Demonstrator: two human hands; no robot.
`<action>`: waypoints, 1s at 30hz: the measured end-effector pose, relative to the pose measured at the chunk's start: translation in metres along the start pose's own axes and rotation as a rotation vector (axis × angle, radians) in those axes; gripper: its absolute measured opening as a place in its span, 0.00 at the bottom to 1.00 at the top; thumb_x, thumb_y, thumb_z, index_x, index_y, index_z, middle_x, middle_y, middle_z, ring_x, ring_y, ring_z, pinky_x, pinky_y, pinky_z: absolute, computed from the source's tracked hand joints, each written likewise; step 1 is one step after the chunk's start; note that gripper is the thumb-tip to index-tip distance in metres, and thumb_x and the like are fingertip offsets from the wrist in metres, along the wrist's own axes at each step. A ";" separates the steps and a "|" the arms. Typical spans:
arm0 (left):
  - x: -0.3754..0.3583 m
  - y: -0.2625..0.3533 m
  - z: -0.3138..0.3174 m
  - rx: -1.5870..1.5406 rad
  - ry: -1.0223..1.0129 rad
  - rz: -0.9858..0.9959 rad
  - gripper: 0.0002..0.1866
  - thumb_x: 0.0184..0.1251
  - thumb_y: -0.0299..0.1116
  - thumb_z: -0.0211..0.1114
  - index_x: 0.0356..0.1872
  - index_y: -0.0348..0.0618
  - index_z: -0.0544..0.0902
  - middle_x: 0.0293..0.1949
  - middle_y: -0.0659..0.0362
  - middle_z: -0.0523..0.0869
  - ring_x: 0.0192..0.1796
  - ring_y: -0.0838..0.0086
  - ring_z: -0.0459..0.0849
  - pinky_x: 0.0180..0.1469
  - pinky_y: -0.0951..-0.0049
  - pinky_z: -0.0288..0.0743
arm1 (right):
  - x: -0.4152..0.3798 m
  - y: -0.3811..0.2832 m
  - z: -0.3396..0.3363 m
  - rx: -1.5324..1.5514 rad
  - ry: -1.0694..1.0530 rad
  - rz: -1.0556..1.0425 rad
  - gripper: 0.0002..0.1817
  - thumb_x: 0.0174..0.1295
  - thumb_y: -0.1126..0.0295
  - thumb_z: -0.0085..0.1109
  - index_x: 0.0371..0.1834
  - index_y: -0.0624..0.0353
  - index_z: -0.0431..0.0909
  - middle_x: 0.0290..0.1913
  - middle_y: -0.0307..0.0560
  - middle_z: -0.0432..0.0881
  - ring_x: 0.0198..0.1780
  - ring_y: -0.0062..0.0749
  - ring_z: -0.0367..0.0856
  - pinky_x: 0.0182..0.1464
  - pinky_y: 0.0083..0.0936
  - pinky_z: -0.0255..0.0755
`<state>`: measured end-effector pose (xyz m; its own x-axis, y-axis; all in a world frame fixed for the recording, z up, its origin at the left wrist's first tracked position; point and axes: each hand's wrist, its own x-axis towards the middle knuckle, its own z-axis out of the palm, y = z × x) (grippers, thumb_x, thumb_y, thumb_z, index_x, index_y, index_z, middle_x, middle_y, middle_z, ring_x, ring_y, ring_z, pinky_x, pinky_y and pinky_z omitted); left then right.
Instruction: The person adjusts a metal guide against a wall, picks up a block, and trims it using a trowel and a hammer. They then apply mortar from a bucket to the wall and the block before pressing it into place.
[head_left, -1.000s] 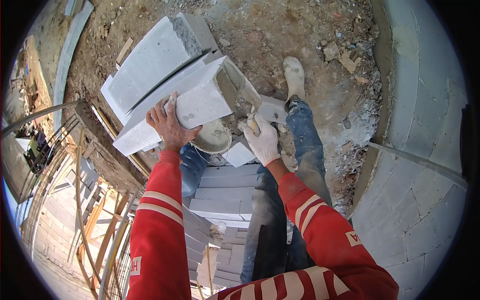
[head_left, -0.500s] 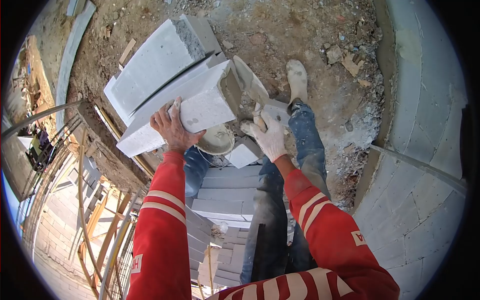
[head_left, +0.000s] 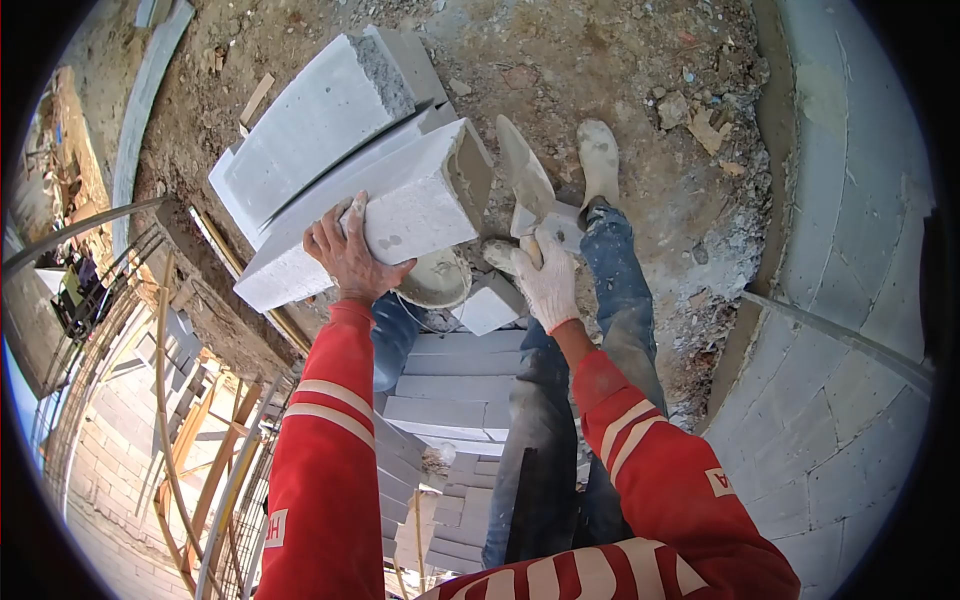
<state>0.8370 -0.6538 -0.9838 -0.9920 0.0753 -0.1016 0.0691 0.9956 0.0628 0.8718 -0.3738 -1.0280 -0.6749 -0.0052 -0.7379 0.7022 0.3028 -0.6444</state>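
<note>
Bare and with its fingers spread over the face, my left hand [head_left: 355, 250] grips a pale grey concrete block [head_left: 425, 200], its thumb along the lower edge. Wet mortar [head_left: 472, 172] coats the end of this block. In a whitish knit glove, my right hand [head_left: 547, 280] is closed around the handle of a trowel [head_left: 525, 165]. The blade points away from me, just right of the mortared end and apart from it. Below the block stands a bucket [head_left: 437, 278] of grey mortar, partly hidden by the block.
More blocks [head_left: 315, 125] lie stacked beyond the held one. A small block piece [head_left: 490, 305] sits by the bucket, and stacked blocks [head_left: 450, 385] lie between my legs. A block wall [head_left: 850, 300] rises at right. Rubble [head_left: 690, 115] covers the dirt.
The trowel blade has moved right, away from the block's mortared end, and my right hand has shifted slightly right and toward me. My left hand and the block hardly differ.
</note>
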 end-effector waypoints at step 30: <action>0.000 0.002 0.002 -0.060 0.019 -0.050 0.62 0.14 0.54 0.80 0.70 0.60 0.72 0.58 0.53 0.73 0.61 0.55 0.70 0.68 0.44 0.48 | -0.093 0.002 0.057 -0.094 0.212 -0.037 0.18 0.59 0.69 0.69 0.50 0.62 0.74 0.43 0.57 0.80 0.44 0.54 0.82 0.47 0.40 0.76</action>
<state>0.8373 -0.6520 -0.9857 -0.9959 0.0236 -0.0872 0.0133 0.9930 0.1175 0.9486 -0.4275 -0.9722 -0.7396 0.1791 -0.6488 0.6583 0.3933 -0.6418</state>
